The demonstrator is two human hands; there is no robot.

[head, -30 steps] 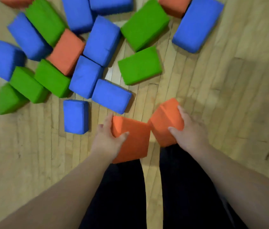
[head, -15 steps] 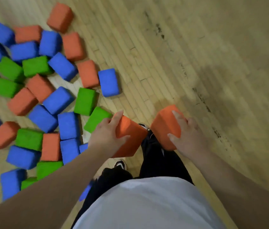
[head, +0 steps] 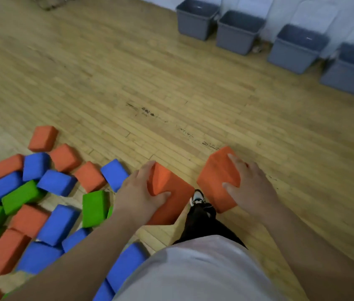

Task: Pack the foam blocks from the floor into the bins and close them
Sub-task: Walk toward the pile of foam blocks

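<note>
Foam blocks, orange, two carried: left block (head: pixel 171 192) grasped by left hand (head: pixel 137 198), right block (head: pixel 215 179) grasped by right hand (head: pixel 253 189), both well short of grey bins (head: pixel 194 29). Loose pile (head: pixel 56 183) lies farther from bins. Handling: squeeze firmly, release only above an open bin.

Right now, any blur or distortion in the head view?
Head view: motion blur smears the block pile at lower left; grey bins lean from wide-angle distortion; left hand, right hand and held orange blocks fairly sharp; light even, no harsh shadows.
</note>
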